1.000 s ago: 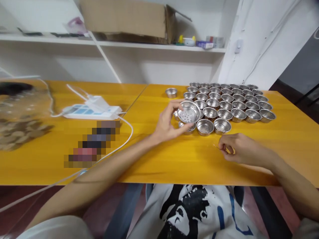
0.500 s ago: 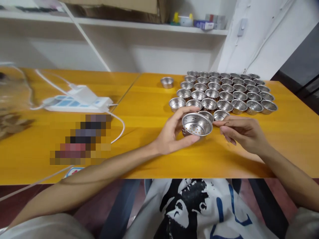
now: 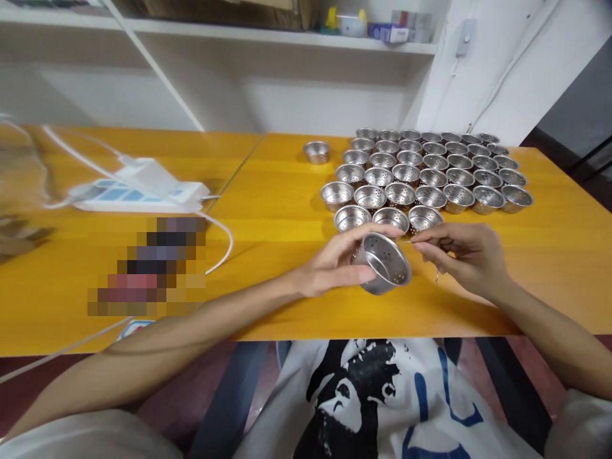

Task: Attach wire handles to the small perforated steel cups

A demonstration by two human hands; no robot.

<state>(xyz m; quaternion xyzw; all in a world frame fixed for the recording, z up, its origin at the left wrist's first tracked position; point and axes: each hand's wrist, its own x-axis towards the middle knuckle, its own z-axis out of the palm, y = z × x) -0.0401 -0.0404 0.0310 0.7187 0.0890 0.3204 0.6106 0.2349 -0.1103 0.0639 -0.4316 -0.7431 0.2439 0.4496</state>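
Observation:
My left hand [image 3: 335,264] grips a small perforated steel cup [image 3: 384,262], tilted with its mouth toward the right, just above the yellow table [image 3: 282,210]. My right hand [image 3: 461,255] pinches a thin wire piece [image 3: 406,241] whose tip touches the cup's rim. Right behind them, several identical steel cups [image 3: 430,169] stand in neat rows. One cup [image 3: 316,152] sits alone to the left of the rows.
A white power strip [image 3: 138,191] with a plug and white cables lies on the left of the table. A blurred-out object [image 3: 148,268] lies near it. White shelving [image 3: 229,38] with small items runs along the back wall.
My left hand lifted a cup from the near row, brought it toward me and tilted it. My right hand rose from the table to meet the cup's rim.

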